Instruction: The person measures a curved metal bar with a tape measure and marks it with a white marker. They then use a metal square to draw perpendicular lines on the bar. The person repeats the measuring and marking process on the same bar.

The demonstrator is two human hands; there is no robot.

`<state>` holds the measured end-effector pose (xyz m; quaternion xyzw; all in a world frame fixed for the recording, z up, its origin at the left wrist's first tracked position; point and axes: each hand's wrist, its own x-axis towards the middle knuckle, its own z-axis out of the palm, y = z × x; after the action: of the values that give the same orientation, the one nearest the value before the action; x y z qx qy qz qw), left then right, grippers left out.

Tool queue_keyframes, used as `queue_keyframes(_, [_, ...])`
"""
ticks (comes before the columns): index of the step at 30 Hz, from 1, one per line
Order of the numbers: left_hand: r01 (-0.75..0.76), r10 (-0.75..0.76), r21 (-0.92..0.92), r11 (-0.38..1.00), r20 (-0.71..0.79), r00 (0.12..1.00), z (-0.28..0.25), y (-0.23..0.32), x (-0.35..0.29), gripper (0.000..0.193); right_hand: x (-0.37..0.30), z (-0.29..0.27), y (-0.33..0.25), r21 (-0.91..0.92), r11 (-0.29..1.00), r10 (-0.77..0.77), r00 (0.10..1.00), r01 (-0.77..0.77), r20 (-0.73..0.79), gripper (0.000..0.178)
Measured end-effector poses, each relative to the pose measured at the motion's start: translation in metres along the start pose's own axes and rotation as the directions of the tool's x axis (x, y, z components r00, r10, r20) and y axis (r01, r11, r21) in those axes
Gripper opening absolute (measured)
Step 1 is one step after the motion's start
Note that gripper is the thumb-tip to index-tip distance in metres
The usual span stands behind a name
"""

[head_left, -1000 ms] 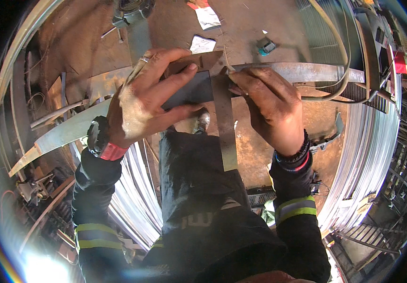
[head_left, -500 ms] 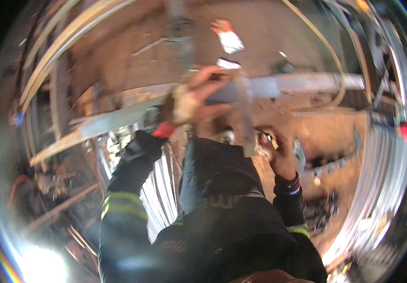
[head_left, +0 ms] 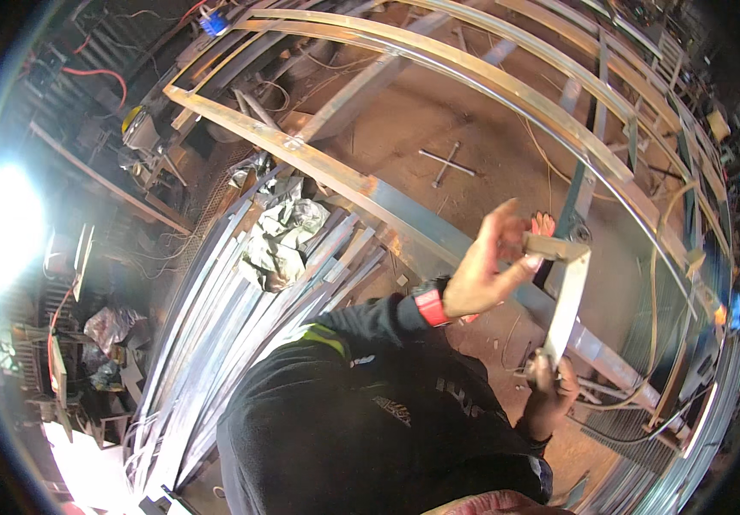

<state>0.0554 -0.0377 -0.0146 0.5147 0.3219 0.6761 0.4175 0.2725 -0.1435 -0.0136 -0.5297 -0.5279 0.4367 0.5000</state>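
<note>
My left hand (head_left: 492,268), with a red band at its wrist, pinches the short, brownish arm of an L-shaped metal try square (head_left: 568,302) between thumb and fingers. The long pale blade runs down from the corner toward me. Its lower end is gripped in the fingers of my right hand (head_left: 550,390). The square is held up over a long steel beam (head_left: 597,350) of a frame on the floor. Behind my left fingers a small reddish thing (head_left: 543,223) shows only in part.
A large welded steel frame (head_left: 336,172) spans the far side. On the brown floor lies a cross-shaped metal tool (head_left: 447,164). Long metal bars (head_left: 203,343) are stacked at left beneath crumpled silvery sheeting (head_left: 282,240). More thin bars (head_left: 688,455) lie at lower right.
My view has swung left, so both hands appear farther right. My left hand, spread with fingers apart before, has closed on the square's short arm. The right hand keeps hold of the blade.
</note>
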Motion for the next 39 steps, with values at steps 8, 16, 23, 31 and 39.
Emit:
queue_keyframes(8, [0.351, -0.354, -0.047, 0.935, -0.178, 0.918, -0.149, 0.063, 0.008, 0.046, 0.058, 0.224, -0.018, -0.162, 0.821, -0.367, 0.723, 0.547, 0.585, 0.021])
queue_keyframes(16, [0.305, -0.073, 0.933, 0.193, -0.296, 0.952, -0.353, 0.028, 0.067, 0.063, 0.063, 0.267, -0.037, -0.190, 0.927, -0.209, 0.866, 0.323, 0.454, 0.032])
queue_keyframes(23, [-0.028, 0.116, 0.948, -0.316, 0.068, 0.991, -0.504, -0.094, 0.089, 0.045, 0.048, 0.213, -0.012, -0.371, 0.851, -0.342, 0.928, 0.373, 0.148, 0.031])
queue_keyframes(31, [-0.097, 0.139, 0.858, -0.504, 0.191, 0.972, -0.531, -0.072, 0.077, 0.054, 0.017, 0.137, -0.043, -0.498, 0.858, -0.258, 0.945, 0.130, -0.199, 0.027])
queue_keyframes(39, [0.071, -0.021, 0.847, -0.526, -0.097, 0.995, -0.532, -0.050, 0.098, 0.062, 0.024, 0.003, 0.029, -0.711, 0.703, -0.473, 0.737, -0.014, -0.482, 0.023])
